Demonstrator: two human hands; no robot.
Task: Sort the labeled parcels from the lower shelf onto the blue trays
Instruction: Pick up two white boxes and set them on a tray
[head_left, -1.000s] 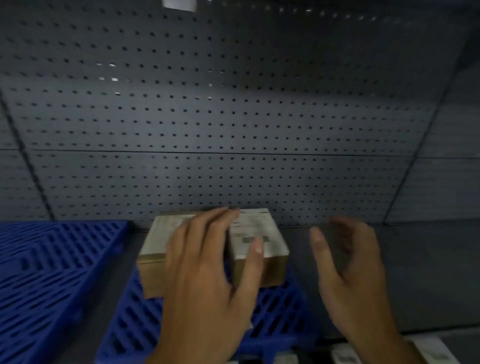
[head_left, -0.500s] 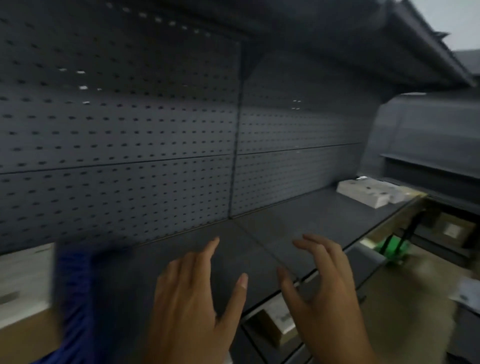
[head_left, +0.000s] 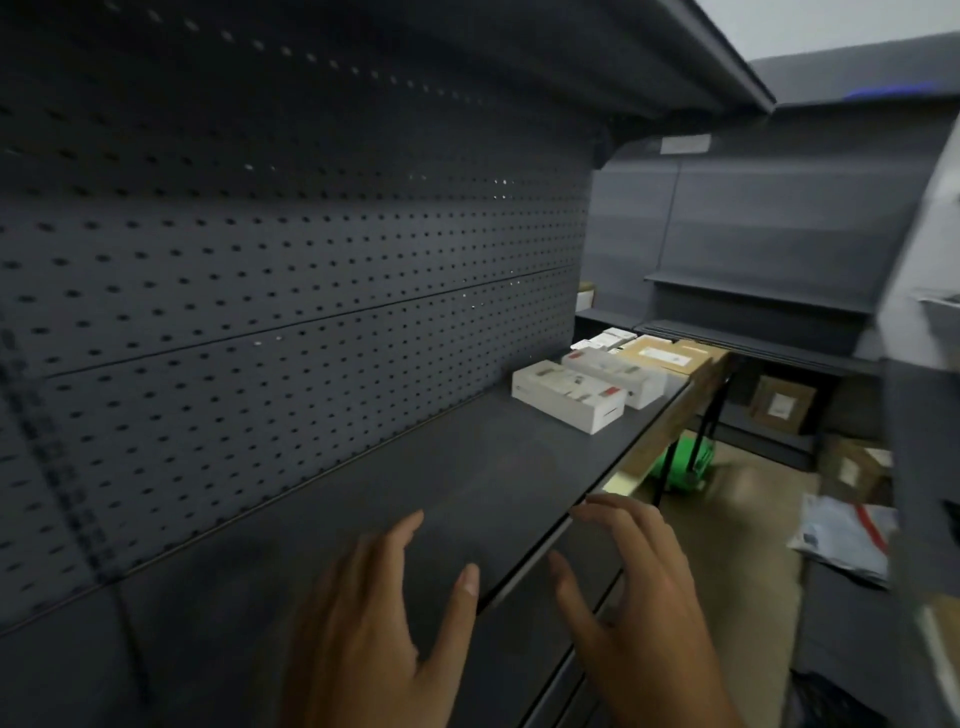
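Note:
My left hand and my right hand hover side by side over the front of a dark grey shelf, fingers spread, holding nothing. Far down that shelf lie a white labeled box, a second white box behind it and a flat brown parcel with a white label. No blue tray is in view. The lower shelf under my hands is hidden by the shelf edge.
A perforated grey back panel runs along the left. Another shelf unit stands at the far end, with brown labeled boxes below it. A green object sits on the floor. A white mail bag lies at the right.
The view has swung right, away from the blue tray and the two parcels on it. My left hand has come off the parcel. Both hands now float empty over bare shelf.

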